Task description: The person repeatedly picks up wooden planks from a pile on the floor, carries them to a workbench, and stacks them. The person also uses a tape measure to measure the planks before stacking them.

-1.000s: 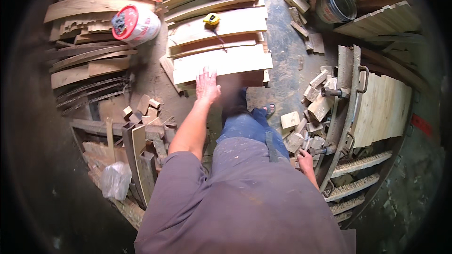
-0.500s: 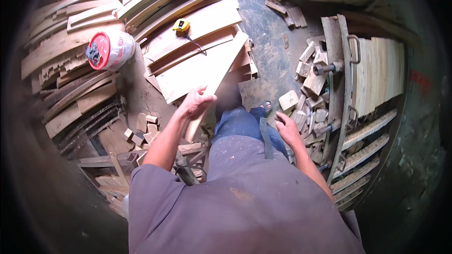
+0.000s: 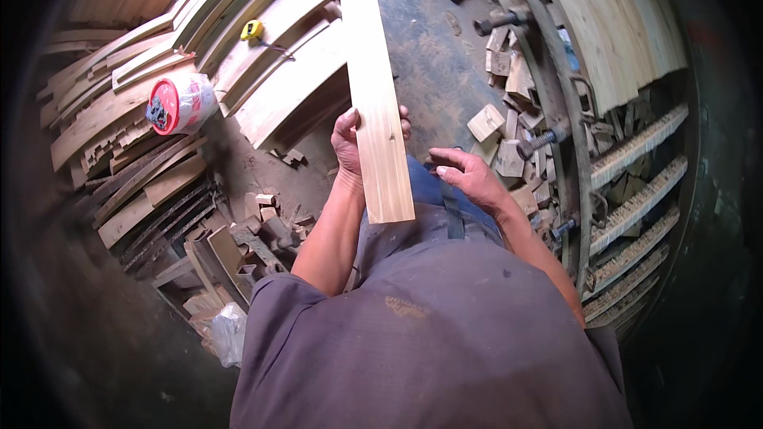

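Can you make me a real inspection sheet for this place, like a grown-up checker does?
Surface: stacked boards at the upper left, with a yellow tape measure on top.
Job's things: one pale plank, small dark mark on its face.
Clutter: wood offcuts heaped on the floor; red-rimmed bucket beside the boards; clear bag at the lower left.
Hands: left hand grips the plank; right hand is open, apart from it.
Cables: nothing seen.
Surroundings: metal frame with bolts on the right.
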A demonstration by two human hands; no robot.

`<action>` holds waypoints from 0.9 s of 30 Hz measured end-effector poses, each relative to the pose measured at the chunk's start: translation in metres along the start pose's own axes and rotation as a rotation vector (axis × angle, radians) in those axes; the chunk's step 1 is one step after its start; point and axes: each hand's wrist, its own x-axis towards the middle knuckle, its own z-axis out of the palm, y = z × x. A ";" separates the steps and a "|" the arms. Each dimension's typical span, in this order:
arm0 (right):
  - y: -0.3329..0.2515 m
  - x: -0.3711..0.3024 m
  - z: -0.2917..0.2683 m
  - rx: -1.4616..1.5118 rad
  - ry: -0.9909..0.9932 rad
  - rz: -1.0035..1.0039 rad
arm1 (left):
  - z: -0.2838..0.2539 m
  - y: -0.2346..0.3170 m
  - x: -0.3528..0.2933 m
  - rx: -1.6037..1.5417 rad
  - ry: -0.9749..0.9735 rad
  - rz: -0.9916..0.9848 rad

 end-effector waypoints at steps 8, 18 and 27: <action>0.009 -0.083 -0.030 0.244 -0.033 -0.197 | 0.049 -0.107 0.018 0.149 0.012 0.011; -0.002 -0.126 -0.111 1.048 -0.128 -0.252 | 0.133 -0.191 0.068 0.324 -0.051 0.159; 0.031 -0.187 -0.140 1.315 -0.049 -0.587 | 0.124 -0.195 0.092 0.357 -0.111 -0.114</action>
